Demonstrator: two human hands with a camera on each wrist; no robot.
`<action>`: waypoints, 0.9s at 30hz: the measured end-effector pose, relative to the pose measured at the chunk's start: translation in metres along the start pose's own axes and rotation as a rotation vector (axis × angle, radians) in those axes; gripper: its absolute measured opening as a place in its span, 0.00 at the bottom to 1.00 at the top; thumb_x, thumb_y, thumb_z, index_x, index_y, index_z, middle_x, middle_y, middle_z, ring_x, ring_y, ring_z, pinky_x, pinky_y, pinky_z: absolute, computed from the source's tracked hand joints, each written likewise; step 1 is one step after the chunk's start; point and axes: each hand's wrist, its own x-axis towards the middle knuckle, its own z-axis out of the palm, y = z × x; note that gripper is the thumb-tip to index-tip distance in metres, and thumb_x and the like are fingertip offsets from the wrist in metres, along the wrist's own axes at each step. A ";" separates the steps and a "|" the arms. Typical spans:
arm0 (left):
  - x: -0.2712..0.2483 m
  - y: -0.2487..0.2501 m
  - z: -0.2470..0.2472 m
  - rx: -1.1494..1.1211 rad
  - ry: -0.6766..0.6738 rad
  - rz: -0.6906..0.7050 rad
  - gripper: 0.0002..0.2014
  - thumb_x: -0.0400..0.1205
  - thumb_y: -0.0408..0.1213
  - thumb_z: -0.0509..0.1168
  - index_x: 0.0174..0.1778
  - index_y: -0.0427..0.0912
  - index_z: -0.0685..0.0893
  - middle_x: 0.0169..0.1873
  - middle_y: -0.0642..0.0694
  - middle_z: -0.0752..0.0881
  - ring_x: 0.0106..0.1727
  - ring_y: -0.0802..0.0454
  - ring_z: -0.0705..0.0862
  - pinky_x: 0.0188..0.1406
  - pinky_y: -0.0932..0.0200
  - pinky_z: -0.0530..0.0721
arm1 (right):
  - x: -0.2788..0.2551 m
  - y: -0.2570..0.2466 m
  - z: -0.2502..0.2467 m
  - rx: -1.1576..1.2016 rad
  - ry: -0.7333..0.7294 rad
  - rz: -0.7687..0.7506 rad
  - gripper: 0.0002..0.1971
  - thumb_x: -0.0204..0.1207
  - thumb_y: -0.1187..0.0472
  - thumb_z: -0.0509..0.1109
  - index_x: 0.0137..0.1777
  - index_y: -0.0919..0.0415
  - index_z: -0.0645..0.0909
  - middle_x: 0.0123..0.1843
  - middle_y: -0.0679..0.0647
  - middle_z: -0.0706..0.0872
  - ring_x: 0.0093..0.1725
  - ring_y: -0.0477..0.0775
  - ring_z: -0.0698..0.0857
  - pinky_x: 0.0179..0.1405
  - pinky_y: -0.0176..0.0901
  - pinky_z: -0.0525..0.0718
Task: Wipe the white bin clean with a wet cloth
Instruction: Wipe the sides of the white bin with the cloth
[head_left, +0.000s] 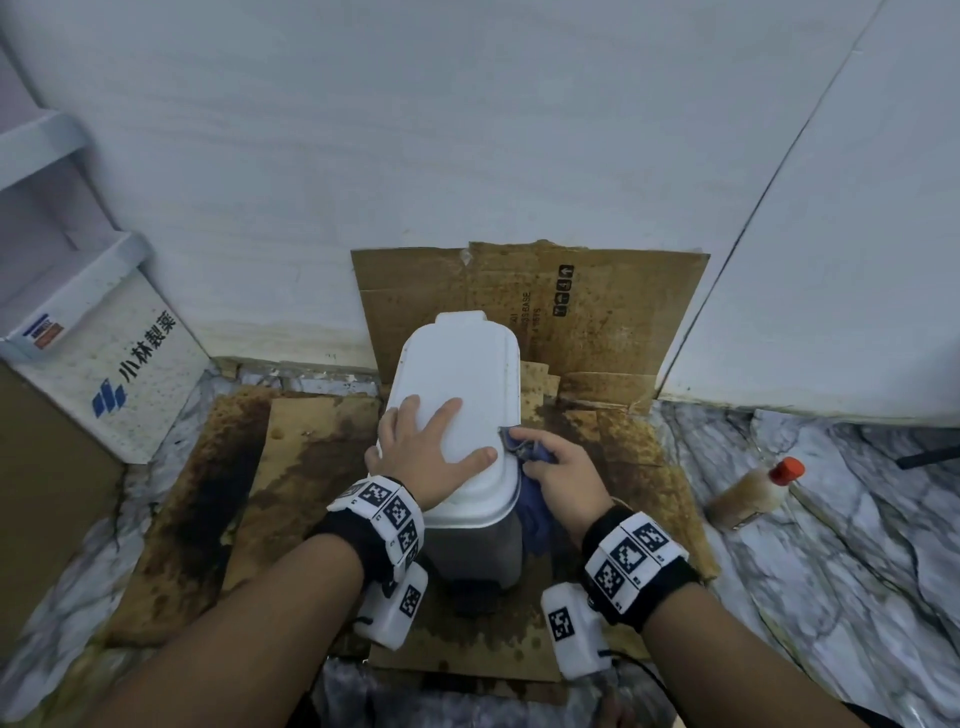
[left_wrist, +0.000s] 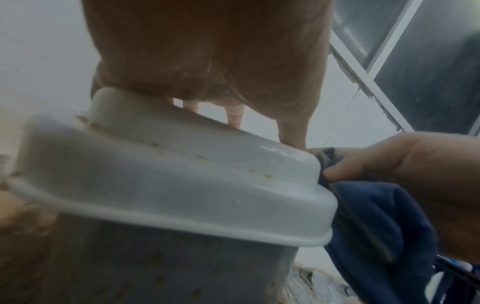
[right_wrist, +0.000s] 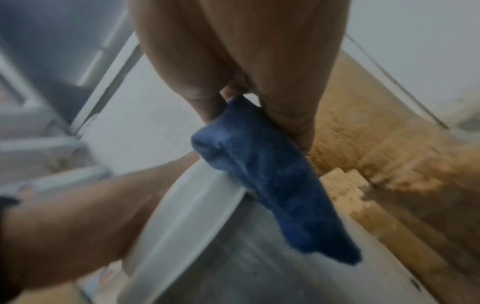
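A white pedal bin (head_left: 462, 364) with its lid down stands on stained cardboard. Brown specks dot the lid's front edge (left_wrist: 200, 158) and the bin's wall. My left hand (head_left: 431, 441) lies flat on the lid with fingers spread, pressing down. My right hand (head_left: 556, 467) grips a dark blue cloth (head_left: 535, 509) against the lid's right edge. In the left wrist view the cloth (left_wrist: 376, 222) is pinched at the lid's corner by that hand (left_wrist: 389, 164). In the right wrist view the blue cloth (right_wrist: 272, 181) hangs from my fingers (right_wrist: 285, 115) over the bin's rim (right_wrist: 197, 205).
Stained cardboard (head_left: 597, 312) covers the floor and leans on the white wall behind the bin. A white printed box (head_left: 109, 379) stands at left. A bottle with a red cap (head_left: 753, 491) lies on the marbled floor at right. The bin's black pedal (head_left: 475, 597) faces me.
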 end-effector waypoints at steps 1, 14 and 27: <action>0.000 -0.002 -0.002 -0.004 0.002 -0.006 0.40 0.70 0.78 0.55 0.78 0.71 0.53 0.83 0.51 0.47 0.83 0.41 0.45 0.78 0.31 0.57 | 0.000 -0.005 0.004 -0.074 0.010 -0.015 0.21 0.76 0.79 0.58 0.59 0.59 0.84 0.60 0.60 0.86 0.59 0.56 0.85 0.56 0.34 0.83; 0.009 -0.037 -0.020 -0.020 -0.145 -0.024 0.41 0.74 0.75 0.53 0.79 0.75 0.39 0.84 0.51 0.34 0.84 0.43 0.34 0.78 0.30 0.50 | 0.047 -0.018 0.038 -0.594 0.036 -0.242 0.08 0.79 0.59 0.67 0.53 0.51 0.87 0.56 0.48 0.86 0.55 0.47 0.80 0.57 0.37 0.73; 0.011 -0.049 -0.028 -0.041 -0.207 0.010 0.42 0.76 0.73 0.55 0.80 0.74 0.37 0.83 0.51 0.31 0.84 0.43 0.31 0.78 0.29 0.47 | 0.145 -0.056 0.042 -0.807 0.036 -0.243 0.09 0.80 0.61 0.65 0.50 0.55 0.88 0.52 0.51 0.89 0.53 0.54 0.85 0.50 0.39 0.77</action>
